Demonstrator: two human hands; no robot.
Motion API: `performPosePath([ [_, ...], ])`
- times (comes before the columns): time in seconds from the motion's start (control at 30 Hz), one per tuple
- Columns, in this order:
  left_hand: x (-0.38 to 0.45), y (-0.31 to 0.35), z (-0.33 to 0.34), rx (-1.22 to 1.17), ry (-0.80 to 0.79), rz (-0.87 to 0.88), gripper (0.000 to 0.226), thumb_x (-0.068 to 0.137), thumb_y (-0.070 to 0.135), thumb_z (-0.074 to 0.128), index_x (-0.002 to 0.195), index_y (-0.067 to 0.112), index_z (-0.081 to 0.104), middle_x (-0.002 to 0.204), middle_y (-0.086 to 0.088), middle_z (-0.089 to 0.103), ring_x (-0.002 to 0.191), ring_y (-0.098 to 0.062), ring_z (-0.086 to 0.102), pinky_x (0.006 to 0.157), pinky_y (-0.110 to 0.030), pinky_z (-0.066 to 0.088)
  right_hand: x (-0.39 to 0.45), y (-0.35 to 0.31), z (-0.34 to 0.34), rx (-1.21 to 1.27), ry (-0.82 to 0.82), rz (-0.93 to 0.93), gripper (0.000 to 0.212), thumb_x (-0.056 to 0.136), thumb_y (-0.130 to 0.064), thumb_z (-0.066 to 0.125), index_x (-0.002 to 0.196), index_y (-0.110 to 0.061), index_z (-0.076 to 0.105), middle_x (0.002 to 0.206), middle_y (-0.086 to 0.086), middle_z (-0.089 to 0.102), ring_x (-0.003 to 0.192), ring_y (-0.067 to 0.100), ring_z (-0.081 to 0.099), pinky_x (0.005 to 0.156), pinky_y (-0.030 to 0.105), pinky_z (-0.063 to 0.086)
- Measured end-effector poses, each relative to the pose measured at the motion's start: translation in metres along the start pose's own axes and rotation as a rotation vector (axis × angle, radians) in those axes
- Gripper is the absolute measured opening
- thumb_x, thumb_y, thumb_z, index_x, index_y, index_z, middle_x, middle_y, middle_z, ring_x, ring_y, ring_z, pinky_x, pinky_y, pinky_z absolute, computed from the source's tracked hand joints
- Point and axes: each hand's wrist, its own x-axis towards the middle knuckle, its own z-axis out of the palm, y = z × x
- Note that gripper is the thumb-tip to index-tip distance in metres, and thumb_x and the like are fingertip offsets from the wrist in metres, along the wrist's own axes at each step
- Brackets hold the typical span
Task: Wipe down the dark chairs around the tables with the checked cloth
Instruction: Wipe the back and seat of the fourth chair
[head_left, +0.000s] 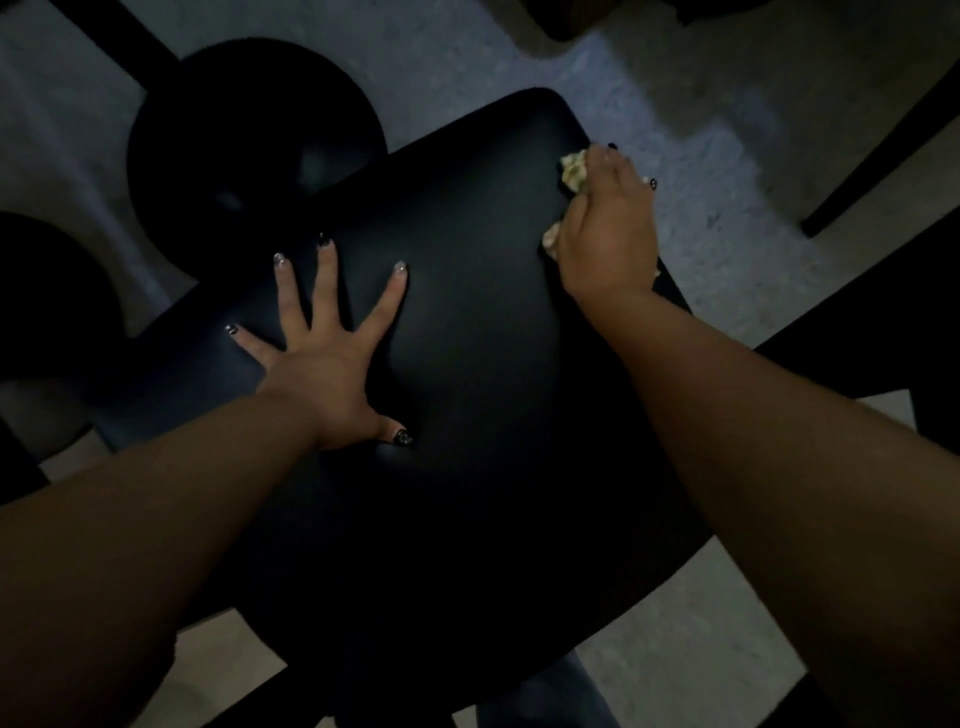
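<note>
A dark chair seat (467, 338) fills the middle of the view, seen from above in dim light. My left hand (322, 358) lies flat on the seat's left half with its fingers spread wide. My right hand (608, 228) is closed over the checked cloth (574, 169) at the seat's far right edge. Only bunched pale bits of the cloth show past the fingers and beside the palm.
A round black table base (249, 145) stands on the grey floor beyond the seat, with another dark round shape (52, 291) at the left edge. A dark furniture leg (878, 156) slants at the upper right. Pale floor (727, 171) lies right of the chair.
</note>
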Motion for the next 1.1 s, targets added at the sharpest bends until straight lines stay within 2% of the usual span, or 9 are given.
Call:
performPosePath([
  [0.17,0.000,0.002,0.002,0.019,0.008,-0.003,0.149,0.047,0.061,0.086,0.132,0.058,-0.036,0.138,-0.001,-0.057,0.132,-0.041,-0.043,0.096,-0.083,0.008,-0.041,0.002,0.006,0.043,0.165,-0.006,0.055,0.085,-0.008,0.027,0.135,0.007,0.046,0.138,0.025,0.047,0.130,0.039,0.043,0.114,0.049,0.025],
  [0.3,-0.002,0.003,0.002,0.056,0.033,0.006,0.149,0.047,0.063,0.085,0.135,0.055,-0.035,0.141,-0.003,-0.053,0.134,-0.043,-0.039,0.094,-0.083,0.011,-0.087,0.021,-0.003,0.008,0.145,-0.004,0.059,0.080,-0.005,0.029,0.136,0.005,0.045,0.142,0.024,0.043,0.134,0.039,0.038,0.114,0.051,0.026],
  [0.5,-0.003,-0.001,0.003,0.088,0.073,0.041,0.149,0.047,0.067,0.083,0.134,0.054,-0.037,0.143,-0.005,-0.051,0.136,-0.044,-0.035,0.096,-0.082,0.010,-0.149,0.047,-0.013,-0.020,0.186,0.285,0.064,0.079,-0.010,0.028,0.141,-0.001,0.039,0.149,0.019,0.035,0.140,0.035,0.028,0.119,0.042,0.014],
  [0.63,-0.001,-0.004,0.005,0.168,0.128,0.075,0.150,0.048,0.074,0.078,0.136,0.046,-0.040,0.147,-0.014,-0.045,0.138,-0.044,-0.032,0.102,-0.077,0.007,-0.164,0.039,-0.011,-0.064,0.221,0.506,0.064,0.083,-0.014,0.029,0.147,-0.002,0.030,0.152,0.019,0.029,0.142,0.036,0.022,0.120,0.041,0.007],
  [0.77,0.004,-0.006,0.007,0.224,0.161,0.165,0.153,0.049,0.076,0.075,0.142,0.031,-0.038,0.148,-0.015,-0.042,0.139,-0.036,-0.035,0.109,-0.071,0.003,-0.167,0.042,-0.020,-0.126,0.066,0.453,0.066,0.088,-0.005,0.040,0.150,-0.003,0.017,0.157,0.017,0.014,0.146,0.034,0.007,0.119,0.039,-0.003],
  [0.83,0.004,-0.006,0.008,0.209,0.153,0.177,0.154,0.049,0.075,0.076,0.142,0.029,-0.037,0.148,-0.014,-0.043,0.140,-0.036,-0.034,0.110,-0.069,0.003,-0.179,0.051,-0.027,-0.097,0.102,0.472,0.067,0.086,-0.002,0.045,0.149,-0.002,0.023,0.155,0.020,0.019,0.144,0.035,0.012,0.120,0.039,0.002],
  [0.97,0.006,-0.008,0.011,0.209,0.181,0.201,0.153,0.049,0.074,0.077,0.145,0.026,-0.032,0.150,-0.017,-0.038,0.141,-0.038,-0.030,0.111,-0.067,0.002,-0.190,0.069,-0.020,-0.076,0.285,0.644,0.061,0.082,0.001,0.048,0.142,0.003,0.036,0.144,0.024,0.035,0.134,0.039,0.032,0.114,0.047,0.025],
  [1.03,0.007,-0.010,0.012,0.215,0.210,0.231,0.152,0.050,0.073,0.077,0.148,0.024,-0.028,0.152,-0.021,-0.035,0.142,-0.040,-0.028,0.113,-0.063,0.000,-0.186,0.066,-0.016,-0.069,0.329,0.742,0.054,0.084,0.000,0.044,0.138,0.005,0.041,0.143,0.024,0.038,0.133,0.038,0.034,0.112,0.047,0.025],
  [1.1,0.007,-0.013,0.013,0.203,0.234,0.259,0.151,0.050,0.072,0.078,0.150,0.023,-0.024,0.153,-0.022,-0.032,0.142,-0.041,-0.026,0.115,-0.059,-0.001,-0.189,0.044,-0.007,-0.129,0.289,0.854,0.056,0.087,-0.007,0.044,0.141,0.005,0.035,0.149,0.026,0.030,0.138,0.039,0.026,0.117,0.049,0.014],
])
